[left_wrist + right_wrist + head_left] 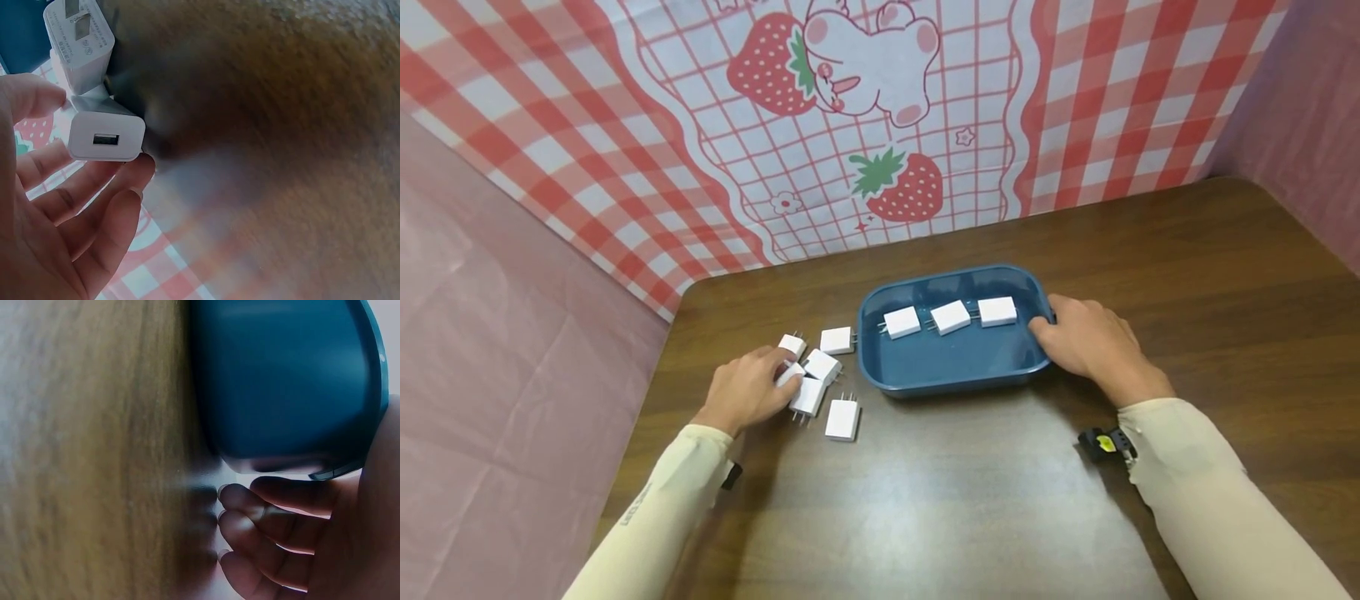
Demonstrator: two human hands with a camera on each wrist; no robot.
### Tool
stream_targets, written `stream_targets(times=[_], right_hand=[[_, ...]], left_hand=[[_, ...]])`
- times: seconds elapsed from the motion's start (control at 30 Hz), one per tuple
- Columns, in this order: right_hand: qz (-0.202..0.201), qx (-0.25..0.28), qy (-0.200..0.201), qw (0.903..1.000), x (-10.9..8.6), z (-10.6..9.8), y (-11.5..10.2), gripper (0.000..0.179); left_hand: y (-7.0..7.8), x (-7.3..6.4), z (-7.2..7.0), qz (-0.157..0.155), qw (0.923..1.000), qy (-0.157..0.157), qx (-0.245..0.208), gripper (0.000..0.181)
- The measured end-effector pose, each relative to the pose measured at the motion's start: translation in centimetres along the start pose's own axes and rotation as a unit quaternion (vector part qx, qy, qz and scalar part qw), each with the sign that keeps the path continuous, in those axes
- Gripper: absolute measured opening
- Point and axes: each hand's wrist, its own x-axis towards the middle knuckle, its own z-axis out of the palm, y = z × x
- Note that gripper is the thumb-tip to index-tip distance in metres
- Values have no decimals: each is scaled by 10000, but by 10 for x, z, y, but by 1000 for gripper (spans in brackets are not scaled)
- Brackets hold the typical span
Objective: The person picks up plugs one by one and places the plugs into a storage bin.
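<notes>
My left hand (747,387) is at a cluster of white USB charger plugs on the table. Its thumb and fingers pinch one charger (106,136), whose USB port faces the left wrist camera. Against it lie other chargers, among them one (808,397) with its prongs toward me and one (823,366) behind. My right hand (1093,337) grips the right end of a blue plastic tray (955,362), thumb over the rim and fingers outside. Three chargers (951,317) lie in a row along the far side of the tray, prongs pointing left.
A single charger (842,419) lies nearer to me, and another (837,340) sits just left of the tray. The brown wooden table (940,500) meets a red-and-white checked cloth (880,158) at its back edge. Pink sheeting (482,375) hangs at the left.
</notes>
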Motion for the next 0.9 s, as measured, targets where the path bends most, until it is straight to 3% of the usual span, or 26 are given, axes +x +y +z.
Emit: stream_targets(times=[0.5,0.9], right_hand=[[-34,-28,57,10000,0,0,0,64],[-19,16,61,10000,-1,0,0,63]], left_hand=[[-3,-5,1,60,10000,34,47,38],[-9,-11,6,138,9992,311,-193,39]])
